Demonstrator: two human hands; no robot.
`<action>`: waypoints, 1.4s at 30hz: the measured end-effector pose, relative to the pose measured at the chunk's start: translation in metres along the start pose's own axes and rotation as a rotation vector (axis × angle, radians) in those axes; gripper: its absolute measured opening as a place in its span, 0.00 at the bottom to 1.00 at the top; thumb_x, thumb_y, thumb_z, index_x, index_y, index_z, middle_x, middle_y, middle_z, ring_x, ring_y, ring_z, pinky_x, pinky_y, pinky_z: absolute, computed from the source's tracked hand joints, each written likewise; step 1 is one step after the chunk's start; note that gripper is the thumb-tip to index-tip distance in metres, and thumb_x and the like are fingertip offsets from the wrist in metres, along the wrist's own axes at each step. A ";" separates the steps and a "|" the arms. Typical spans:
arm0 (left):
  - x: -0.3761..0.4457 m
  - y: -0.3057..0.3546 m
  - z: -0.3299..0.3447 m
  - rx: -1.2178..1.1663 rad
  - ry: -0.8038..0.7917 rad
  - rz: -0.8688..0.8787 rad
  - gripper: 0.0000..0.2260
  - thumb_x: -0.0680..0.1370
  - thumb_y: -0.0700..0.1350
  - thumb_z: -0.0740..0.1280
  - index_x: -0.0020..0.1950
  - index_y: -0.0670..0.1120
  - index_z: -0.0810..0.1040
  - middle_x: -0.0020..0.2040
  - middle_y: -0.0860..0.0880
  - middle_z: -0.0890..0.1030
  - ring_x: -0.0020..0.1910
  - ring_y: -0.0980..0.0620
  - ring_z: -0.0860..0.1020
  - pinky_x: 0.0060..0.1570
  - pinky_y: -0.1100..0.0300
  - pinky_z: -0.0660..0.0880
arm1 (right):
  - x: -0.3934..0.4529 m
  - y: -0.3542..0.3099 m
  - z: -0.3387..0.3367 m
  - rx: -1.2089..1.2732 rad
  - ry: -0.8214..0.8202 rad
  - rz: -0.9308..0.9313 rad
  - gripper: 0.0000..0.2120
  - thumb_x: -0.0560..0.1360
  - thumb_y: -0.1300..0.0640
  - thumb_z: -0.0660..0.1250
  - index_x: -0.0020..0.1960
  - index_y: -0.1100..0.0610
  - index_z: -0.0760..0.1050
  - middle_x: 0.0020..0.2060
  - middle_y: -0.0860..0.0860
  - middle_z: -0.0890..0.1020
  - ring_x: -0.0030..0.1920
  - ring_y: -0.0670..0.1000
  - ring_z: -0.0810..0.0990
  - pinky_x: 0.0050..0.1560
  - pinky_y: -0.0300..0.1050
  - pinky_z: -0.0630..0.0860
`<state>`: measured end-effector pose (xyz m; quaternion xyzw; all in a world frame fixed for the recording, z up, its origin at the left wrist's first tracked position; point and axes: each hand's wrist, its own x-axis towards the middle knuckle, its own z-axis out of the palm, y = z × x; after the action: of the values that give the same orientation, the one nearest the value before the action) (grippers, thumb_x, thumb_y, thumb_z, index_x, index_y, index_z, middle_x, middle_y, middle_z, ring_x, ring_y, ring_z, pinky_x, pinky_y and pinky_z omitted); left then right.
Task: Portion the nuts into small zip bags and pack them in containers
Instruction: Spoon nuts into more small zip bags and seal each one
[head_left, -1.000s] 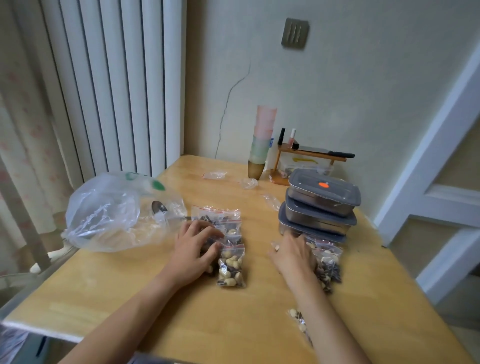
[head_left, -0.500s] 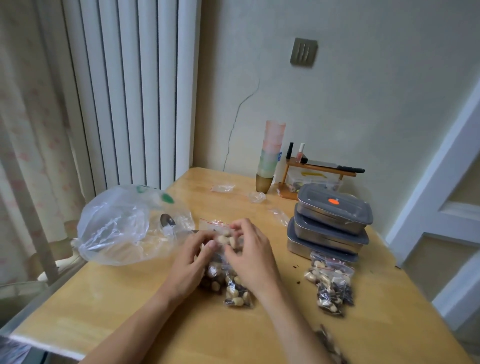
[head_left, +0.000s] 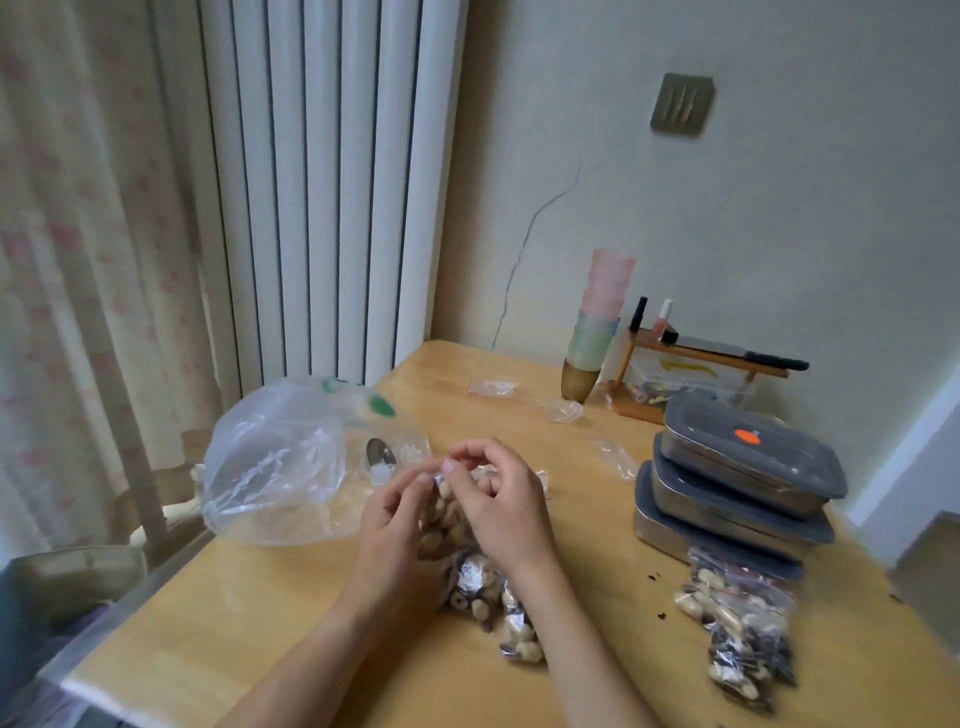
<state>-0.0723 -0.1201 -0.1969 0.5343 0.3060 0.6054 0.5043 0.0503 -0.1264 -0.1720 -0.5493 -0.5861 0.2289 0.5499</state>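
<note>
pinching the top edge of a small zip bag of nuts (head_left: 451, 525), left hand (head_left: 387, 525) and right hand (head_left: 501, 501) each keep a clenched grip on it above mid-surface (head_left: 260, 613). more filled bags (head_left: 737, 631) lie at right, before three stacked lidded containers (head_left: 737, 486); a large clear bag (head_left: 280, 462) sits left.

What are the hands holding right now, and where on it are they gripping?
Both hands hold one small zip bag of nuts by its top edge: the left hand and right hand pinch it there, fingertips close together.
</note>
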 end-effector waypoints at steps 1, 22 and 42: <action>0.000 -0.001 0.000 0.023 0.006 -0.010 0.14 0.85 0.38 0.58 0.56 0.44 0.84 0.49 0.47 0.86 0.50 0.53 0.84 0.44 0.69 0.77 | 0.001 0.003 0.001 0.037 0.015 0.011 0.02 0.78 0.54 0.72 0.50 0.49 0.81 0.39 0.46 0.85 0.33 0.44 0.79 0.36 0.39 0.73; 0.008 -0.017 -0.003 0.183 0.051 -0.018 0.14 0.84 0.56 0.58 0.55 0.49 0.79 0.48 0.51 0.82 0.52 0.52 0.81 0.52 0.57 0.76 | -0.005 0.018 -0.006 0.110 -0.136 0.014 0.04 0.78 0.57 0.74 0.45 0.52 0.81 0.40 0.50 0.84 0.40 0.47 0.80 0.47 0.53 0.80; 0.003 -0.002 0.000 0.092 -0.051 -0.048 0.08 0.79 0.45 0.70 0.50 0.40 0.83 0.45 0.52 0.84 0.46 0.53 0.82 0.47 0.56 0.78 | -0.005 0.025 -0.008 0.056 -0.042 0.002 0.08 0.80 0.60 0.69 0.43 0.54 0.78 0.36 0.44 0.81 0.39 0.44 0.78 0.43 0.40 0.76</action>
<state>-0.0713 -0.1164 -0.1978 0.5646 0.3334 0.5647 0.5013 0.0667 -0.1265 -0.1936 -0.5293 -0.5903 0.2575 0.5523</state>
